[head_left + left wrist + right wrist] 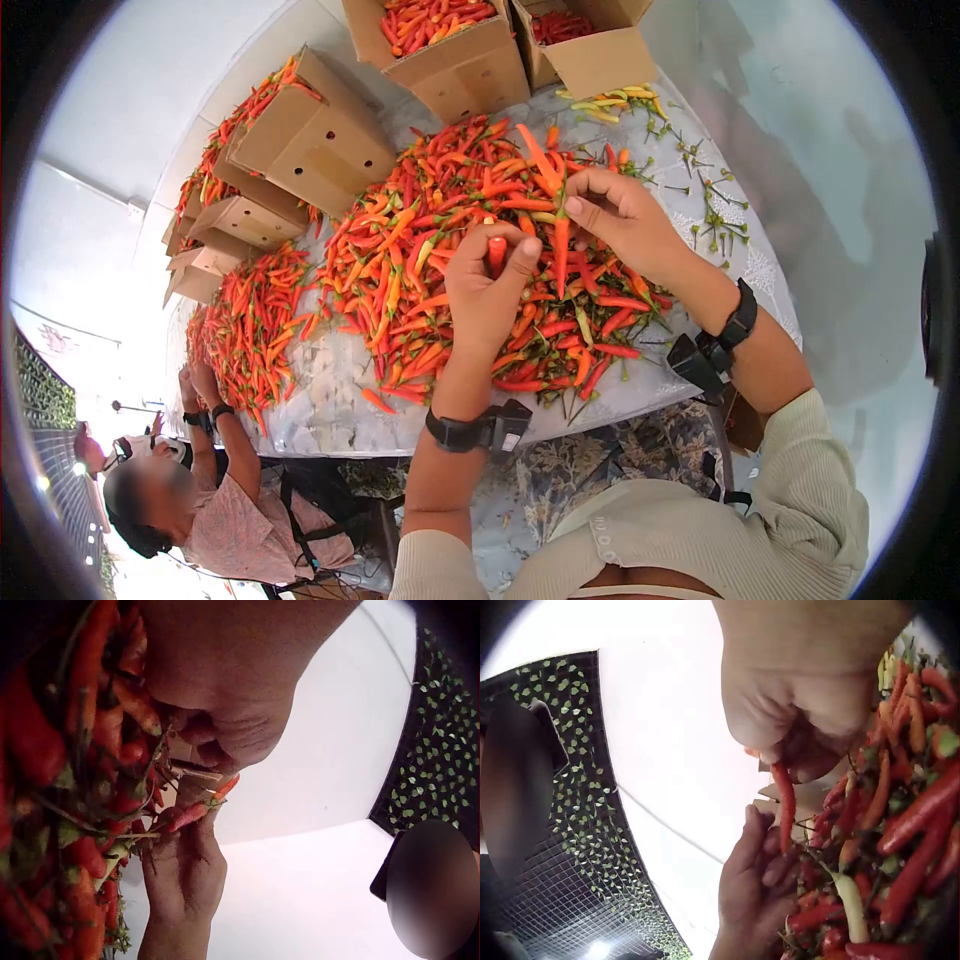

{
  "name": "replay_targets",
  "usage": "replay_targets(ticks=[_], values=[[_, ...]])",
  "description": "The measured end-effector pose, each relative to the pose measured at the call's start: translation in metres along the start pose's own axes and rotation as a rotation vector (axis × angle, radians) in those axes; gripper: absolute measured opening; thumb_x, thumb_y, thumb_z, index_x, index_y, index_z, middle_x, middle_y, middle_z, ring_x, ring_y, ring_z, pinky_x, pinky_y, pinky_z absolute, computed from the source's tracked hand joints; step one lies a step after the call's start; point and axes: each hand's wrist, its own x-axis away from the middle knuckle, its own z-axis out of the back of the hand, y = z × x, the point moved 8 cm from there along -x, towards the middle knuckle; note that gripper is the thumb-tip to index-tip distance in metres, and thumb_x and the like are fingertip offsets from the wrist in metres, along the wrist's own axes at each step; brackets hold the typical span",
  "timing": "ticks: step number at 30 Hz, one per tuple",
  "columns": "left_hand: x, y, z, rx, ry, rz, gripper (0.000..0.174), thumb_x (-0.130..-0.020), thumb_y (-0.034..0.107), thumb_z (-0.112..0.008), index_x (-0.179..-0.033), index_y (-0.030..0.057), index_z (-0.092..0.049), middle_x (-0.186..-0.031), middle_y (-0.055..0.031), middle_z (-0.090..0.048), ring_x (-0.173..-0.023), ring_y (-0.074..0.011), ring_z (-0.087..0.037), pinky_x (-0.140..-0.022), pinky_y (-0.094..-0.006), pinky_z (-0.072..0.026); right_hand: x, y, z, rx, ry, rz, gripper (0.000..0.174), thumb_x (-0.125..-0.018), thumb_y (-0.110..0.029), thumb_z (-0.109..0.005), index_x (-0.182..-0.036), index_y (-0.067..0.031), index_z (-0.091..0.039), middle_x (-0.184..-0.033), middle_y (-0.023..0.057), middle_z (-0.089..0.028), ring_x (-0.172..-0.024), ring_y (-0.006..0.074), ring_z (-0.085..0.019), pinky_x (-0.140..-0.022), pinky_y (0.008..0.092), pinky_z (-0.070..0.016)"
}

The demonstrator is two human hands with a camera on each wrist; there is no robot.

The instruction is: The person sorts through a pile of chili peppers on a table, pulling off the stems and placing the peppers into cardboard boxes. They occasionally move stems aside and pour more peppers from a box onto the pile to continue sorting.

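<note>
Over a large heap of red and orange chili peppers [430, 200], my right hand [630, 228] pinches chili peppers between thumb and fingers. An orange chili pepper [541, 160] points up from that pinch and a red chili pepper [561, 258] hangs below it; the right wrist view shows the red chili pepper [784, 806] too. My left hand [484, 300], just to the left, has its fingers curled round a short red chili pepper [496, 255]. In the left wrist view, the left palm hides what that hand holds.
Cardboard boxes [310, 140] of chili peppers line the table's back and left. Green stems [722, 215] and yellow chili peppers [625, 100] lie at the right. A second person [230, 500] sits at the left, hands at a smaller chili pile [250, 325]. The tablecloth's front edge [560, 430] runs before me.
</note>
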Motion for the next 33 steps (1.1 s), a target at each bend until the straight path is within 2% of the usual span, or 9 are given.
replay_targets(ticks=[1, 7, 13, 16, 19, 22, 23, 29, 33], values=[[0.0, 0.007, -0.003, -0.061, -0.016, -0.041, 0.021, -0.081, 0.015, -0.072, -0.092, 0.0019, -0.06, -0.078, 0.0026, -0.055, -0.067, -0.0044, -0.05, -0.059, -0.0187, -0.0403, 0.0, 0.001, -0.002, -0.035, 0.008, -0.003, 0.016, -0.092, -0.018, -0.057, -0.095, -0.0018, -0.054, -0.08, 0.0001, -0.056, -0.068, 0.0056, -0.053, -0.061, 0.0212, -0.0451], [0.002, 0.005, -0.009, -0.173, -0.075, 0.037, 0.024, -0.078, 0.013, -0.074, -0.093, 0.0014, -0.06, -0.079, -0.0001, -0.056, -0.069, -0.0052, -0.051, -0.062, -0.0197, -0.0425, 0.002, 0.003, -0.013, -0.103, 0.021, 0.094, 0.015, -0.091, -0.015, -0.058, -0.095, -0.0014, -0.054, -0.083, -0.0003, -0.057, -0.072, 0.0058, -0.055, -0.064, 0.0221, -0.0463], [0.0, -0.005, -0.008, -0.071, -0.102, 0.066, 0.024, -0.079, 0.011, -0.072, -0.096, -0.0005, -0.06, -0.081, -0.0008, -0.059, -0.071, -0.0065, -0.054, -0.064, -0.0195, -0.0443, 0.002, 0.002, -0.015, -0.068, 0.015, 0.126, 0.015, -0.091, -0.016, -0.057, -0.094, -0.0017, -0.054, -0.082, -0.0007, -0.056, -0.072, 0.0058, -0.054, -0.065, 0.0217, -0.0454], [0.002, -0.01, -0.004, 0.065, -0.074, 0.255, 0.025, -0.08, 0.009, -0.071, -0.099, -0.0013, -0.06, -0.081, -0.0004, -0.058, -0.071, -0.0058, -0.054, -0.064, -0.0195, -0.0449, 0.001, 0.007, -0.01, -0.102, 0.057, 0.041, 0.014, -0.092, -0.016, -0.057, -0.093, -0.0015, -0.054, -0.081, -0.0006, -0.055, -0.071, 0.0057, -0.052, -0.064, 0.022, -0.0445], [0.003, -0.001, -0.005, 0.175, -0.014, 0.211, 0.019, -0.086, 0.01, -0.063, -0.101, 0.0003, -0.059, -0.085, -0.0017, -0.06, -0.054, -0.0028, -0.044, -0.046, -0.0149, -0.0309, 0.001, 0.005, -0.005, 0.081, 0.044, 0.041, 0.013, -0.093, -0.018, -0.055, -0.093, -0.0047, -0.054, -0.08, -0.0036, -0.052, -0.072, 0.0038, -0.049, -0.064, 0.0206, -0.0413], [-0.002, -0.008, 0.004, 0.406, -0.022, 0.219, 0.017, -0.091, 0.014, -0.054, -0.103, 0.001, -0.057, -0.086, -0.0039, -0.061, -0.053, -0.0043, -0.043, -0.042, -0.0159, -0.0277, 0.001, 0.002, -0.005, 0.093, 0.087, 0.107, 0.012, -0.093, -0.016, -0.055, -0.093, -0.0044, -0.054, -0.079, -0.0043, -0.051, -0.069, 0.0033, -0.045, -0.062, 0.0199, -0.039], [-0.004, -0.01, 0.006, 0.428, -0.012, 0.204, 0.019, -0.096, 0.018, -0.044, -0.104, 0.0027, -0.052, -0.089, -0.0076, -0.062, -0.058, -0.0072, -0.05, -0.041, -0.0169, -0.0303, 0.002, 0.001, -0.004, 0.105, 0.091, 0.097, 0.012, -0.093, -0.016, -0.055, -0.093, -0.0042, -0.054, -0.079, -0.0045, -0.05, -0.069, 0.0033, -0.044, -0.062, 0.0198, -0.0384], [-0.005, -0.006, 0.006, 0.528, 0.104, 0.245, 0.023, -0.098, 0.026, -0.039, -0.104, 0.0059, -0.048, -0.087, -0.0111, -0.062, -0.066, -0.0148, -0.058, -0.04, -0.0187, -0.034, 0.003, -0.006, -0.005, 0.144, 0.087, 0.164, 0.009, -0.09, -0.012, -0.056, -0.092, -0.0028, -0.055, -0.078, -0.0034, -0.049, -0.067, 0.0047, -0.042, -0.06, 0.0209, -0.0369], [-0.002, -0.01, 0.001, 0.575, -0.049, 0.296, 0.024, -0.098, 0.028, -0.039, -0.103, 0.006, -0.049, -0.081, -0.0108, -0.061, -0.059, -0.0149, -0.056, -0.037, -0.0193, -0.0321, 0.009, -0.016, -0.011, 0.282, 0.066, 0.31, 0.007, -0.084, -0.008, -0.058, -0.089, -0.0023, -0.057, -0.078, 0.0014, -0.052, -0.062, 0.0077, -0.046, -0.056, 0.0226, -0.0387]])
